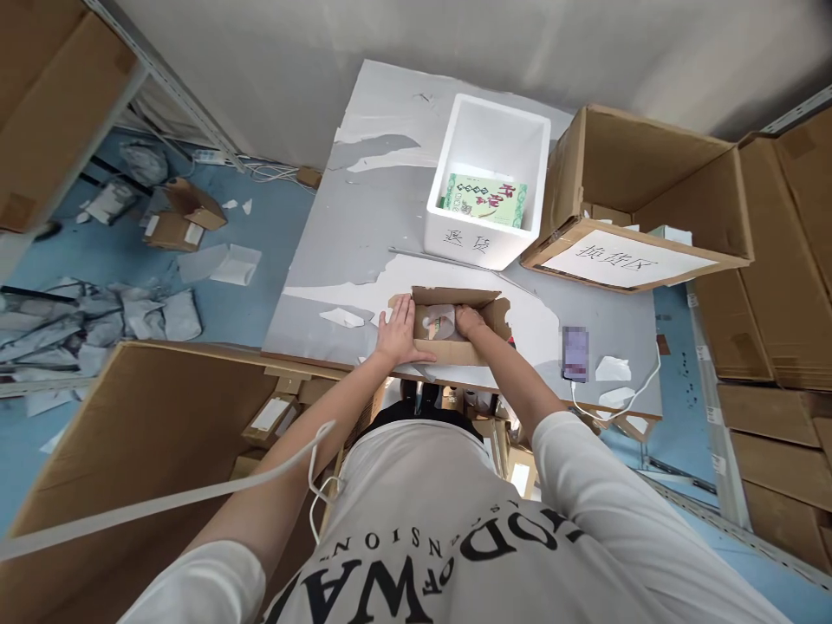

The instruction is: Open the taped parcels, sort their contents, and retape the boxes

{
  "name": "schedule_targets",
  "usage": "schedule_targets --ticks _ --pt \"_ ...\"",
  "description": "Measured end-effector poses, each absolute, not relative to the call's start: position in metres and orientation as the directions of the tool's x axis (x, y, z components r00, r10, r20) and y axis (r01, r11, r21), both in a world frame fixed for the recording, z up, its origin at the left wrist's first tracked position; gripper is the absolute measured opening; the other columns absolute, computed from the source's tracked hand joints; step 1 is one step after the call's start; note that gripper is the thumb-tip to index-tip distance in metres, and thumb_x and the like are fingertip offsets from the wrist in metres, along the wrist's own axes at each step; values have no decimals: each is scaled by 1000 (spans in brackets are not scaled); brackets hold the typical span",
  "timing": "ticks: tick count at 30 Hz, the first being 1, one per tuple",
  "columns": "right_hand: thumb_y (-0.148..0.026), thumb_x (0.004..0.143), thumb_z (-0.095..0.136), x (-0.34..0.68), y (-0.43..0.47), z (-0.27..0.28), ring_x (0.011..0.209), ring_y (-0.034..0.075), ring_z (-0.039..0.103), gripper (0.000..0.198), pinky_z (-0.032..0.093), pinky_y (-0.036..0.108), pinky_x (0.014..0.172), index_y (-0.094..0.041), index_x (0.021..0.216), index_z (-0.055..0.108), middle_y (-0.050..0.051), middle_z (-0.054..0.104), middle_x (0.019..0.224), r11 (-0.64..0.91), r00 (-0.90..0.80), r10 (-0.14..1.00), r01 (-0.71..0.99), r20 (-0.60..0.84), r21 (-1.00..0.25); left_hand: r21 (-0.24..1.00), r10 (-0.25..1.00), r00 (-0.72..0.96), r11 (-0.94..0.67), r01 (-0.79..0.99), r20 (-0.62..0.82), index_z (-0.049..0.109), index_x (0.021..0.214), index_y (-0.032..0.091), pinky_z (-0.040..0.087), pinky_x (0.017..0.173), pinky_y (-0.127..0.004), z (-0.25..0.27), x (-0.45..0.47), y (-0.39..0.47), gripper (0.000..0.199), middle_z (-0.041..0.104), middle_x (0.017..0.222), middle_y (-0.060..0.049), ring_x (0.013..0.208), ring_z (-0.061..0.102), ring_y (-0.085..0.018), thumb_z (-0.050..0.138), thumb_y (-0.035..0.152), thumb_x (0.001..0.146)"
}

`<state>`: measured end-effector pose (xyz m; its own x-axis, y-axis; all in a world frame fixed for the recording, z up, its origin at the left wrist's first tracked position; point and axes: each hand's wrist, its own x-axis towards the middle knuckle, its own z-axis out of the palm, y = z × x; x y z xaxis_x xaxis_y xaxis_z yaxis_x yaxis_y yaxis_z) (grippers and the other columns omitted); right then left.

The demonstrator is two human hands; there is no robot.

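A small opened cardboard box (455, 353) lies near the front edge of the table, its flaps torn at the sides. Along its left side rests my left hand (398, 336), fingers stretched out and thumb spread toward the box's front wall. My right hand (471, 321) reaches into the box with its fingers curled in at the edge of a clear plastic packet (438, 322). Something with orange and green print shows through the plastic; what it is I cannot make out. The right fingertips are partly hidden.
Behind the box stand a white foam box (484, 247) holding a green printed pack (487, 201) and a large labelled carton (650, 186). A phone (575, 354) with a white cable lies at right. Torn paper (342, 318) lies at left. A big carton (130, 433) of small boxes stands below left.
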<state>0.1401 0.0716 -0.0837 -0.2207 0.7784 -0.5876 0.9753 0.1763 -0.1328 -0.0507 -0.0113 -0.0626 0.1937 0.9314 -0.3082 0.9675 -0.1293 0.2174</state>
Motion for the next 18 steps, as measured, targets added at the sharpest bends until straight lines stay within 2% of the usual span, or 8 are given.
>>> schedule_targets --ticks 3,6,9,15,18 --pt "-27 94 53 137 74 -102 115 25 57 36 48 45 97 -10 126 55 20 56 128 139 -109 782 990 -613 0 225 930 189 -121 967 -314 2 153 4 13 116 -55 -62 -51 -12 136 -1 160 -19 149 0 -36 60 82 57" --pt "-12 93 44 133 71 -115 130 31 46 43 35 50 109 -3 134 50 31 47 136 136 -69 794 988 -604 67 224 931 184 -116 968 -315 1 153 4 13 116 -54 -61 -51 -13 135 -2 160 -19 149 0 -35 59 81 58" --pt "-10 90 45 138 68 -120 132 32 44 49 31 50 111 -4 138 46 30 46 138 156 -88 786 986 -611 58 224 930 186 -118 967 -317 1 153 5 15 116 -54 -61 -50 -12 136 -1 160 -20 149 1 -35 59 82 58" --pt "-11 76 65 159 80 -122 124 25 52 65 43 29 102 -7 137 46 21 45 143 221 -199 718 974 -667 -52 236 928 203 -131 963 -312 3 153 5 19 115 -52 -62 -49 -12 135 2 160 -20 148 2 -36 60 82 57" --pt "-10 73 68 154 86 -125 116 26 58 64 47 30 96 -4 133 49 22 52 134 231 -195 685 972 -702 -44 220 931 192 -126 967 -310 3 153 5 19 115 -53 -63 -48 -13 133 2 160 -19 149 2 -35 58 81 60"
